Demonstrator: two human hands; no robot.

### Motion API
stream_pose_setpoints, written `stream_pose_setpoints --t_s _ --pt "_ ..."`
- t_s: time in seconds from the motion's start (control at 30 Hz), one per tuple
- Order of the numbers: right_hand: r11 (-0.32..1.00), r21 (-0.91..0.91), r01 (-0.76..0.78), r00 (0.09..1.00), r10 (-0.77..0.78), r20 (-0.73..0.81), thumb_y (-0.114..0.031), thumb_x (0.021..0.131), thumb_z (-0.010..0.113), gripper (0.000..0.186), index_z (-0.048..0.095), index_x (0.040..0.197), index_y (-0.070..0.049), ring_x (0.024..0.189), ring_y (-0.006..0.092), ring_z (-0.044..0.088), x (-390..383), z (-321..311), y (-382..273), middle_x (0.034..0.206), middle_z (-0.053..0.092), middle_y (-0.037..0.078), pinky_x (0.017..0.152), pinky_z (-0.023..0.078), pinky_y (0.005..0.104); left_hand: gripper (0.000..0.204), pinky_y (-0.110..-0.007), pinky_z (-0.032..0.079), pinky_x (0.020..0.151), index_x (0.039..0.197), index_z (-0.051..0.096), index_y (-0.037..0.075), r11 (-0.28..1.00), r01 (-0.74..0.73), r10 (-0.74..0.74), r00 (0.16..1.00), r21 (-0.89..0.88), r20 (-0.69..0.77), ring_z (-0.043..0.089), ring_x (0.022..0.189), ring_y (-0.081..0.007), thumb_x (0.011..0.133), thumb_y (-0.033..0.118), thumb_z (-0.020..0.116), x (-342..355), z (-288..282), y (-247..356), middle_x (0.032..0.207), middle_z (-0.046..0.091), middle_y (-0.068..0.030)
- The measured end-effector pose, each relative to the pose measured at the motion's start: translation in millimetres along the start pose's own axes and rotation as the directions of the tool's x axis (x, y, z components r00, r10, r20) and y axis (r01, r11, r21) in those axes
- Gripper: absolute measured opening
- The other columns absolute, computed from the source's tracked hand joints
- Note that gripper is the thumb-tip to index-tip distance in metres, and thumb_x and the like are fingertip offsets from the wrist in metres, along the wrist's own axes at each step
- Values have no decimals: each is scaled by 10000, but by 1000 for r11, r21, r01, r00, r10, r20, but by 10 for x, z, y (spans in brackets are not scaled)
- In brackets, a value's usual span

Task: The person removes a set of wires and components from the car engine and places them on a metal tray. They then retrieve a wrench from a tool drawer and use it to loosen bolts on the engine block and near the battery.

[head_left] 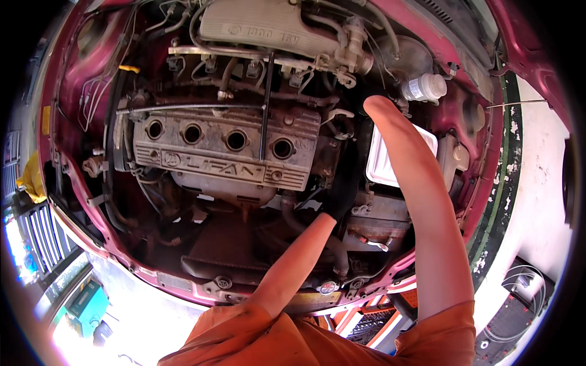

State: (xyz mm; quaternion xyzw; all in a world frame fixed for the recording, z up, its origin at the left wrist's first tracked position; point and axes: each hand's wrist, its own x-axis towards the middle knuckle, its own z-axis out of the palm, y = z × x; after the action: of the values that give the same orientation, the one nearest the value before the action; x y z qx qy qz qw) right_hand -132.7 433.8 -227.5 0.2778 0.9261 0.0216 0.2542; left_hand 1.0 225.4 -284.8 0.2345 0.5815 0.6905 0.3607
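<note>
Both my arms reach into a car's engine bay, on the right side of the engine. My left hand point(345, 194), in a black glove, is down in the dark gap beside the engine's end; its fingers blend into the shadow. My right hand point(367, 107), also black-gloved, reaches farther back, near the hoses behind a white tray point(375, 160); my wrist and the dark parts hide its fingers. What either hand touches cannot be made out. The grey valve cover point(213, 137) with several round openings lies left of my hands.
A dark rod point(267, 110) stands across the valve cover, and a thin bar point(189, 108) runs along its back edge. The pale intake cover point(250, 27) is at the rear. A white-capped reservoir point(424, 88) sits right of my right hand. A battery point(375, 230) lies nearer me.
</note>
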Motion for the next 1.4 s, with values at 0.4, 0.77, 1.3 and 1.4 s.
stream_pose_setpoints --t_s 0.4,0.77,1.3,1.4 --pt "1000 11 14 998 -15 64 -262 891 497 347 666 1130 -76 1089 347 613 -110 56 -17 1177 636 183 933 475 451 519 -309 171 1167 1481 237 -19 1000 3 -3 998 10 56 228 1436 -229 1028 208 350 40 70 -265 1549 253 -142" --pt "996 -41 77 994 -73 86 -271 904 484 354 671 1115 -57 1088 348 611 -101 24 -79 1180 631 192 920 484 443 519 -280 254 1111 1471 285 -3 994 -12 6 999 -111 -54 316 1376 -195 1035 264 375 231 174 -589 1493 344 -115" --pt "467 884 -18 758 583 -292 -99 931 501 250 666 1055 41 972 205 648 -4579 647 754 1008 679 119 837 511 335 586 -270 423 953 1383 454 38 776 397 -383 914 -490 133 534 1091 -111 991 474 459 211 80 -228 1244 566 -34" --pt "18 997 -70 605 796 28 -58 858 587 147 694 910 29 735 147 646 -5243 1185 148 814 672 78 663 516 280 634 -278 427 922 1372 465 57 834 377 -317 925 -403 209 534 1043 -94 965 542 463 74 114 229 1261 553 -23"
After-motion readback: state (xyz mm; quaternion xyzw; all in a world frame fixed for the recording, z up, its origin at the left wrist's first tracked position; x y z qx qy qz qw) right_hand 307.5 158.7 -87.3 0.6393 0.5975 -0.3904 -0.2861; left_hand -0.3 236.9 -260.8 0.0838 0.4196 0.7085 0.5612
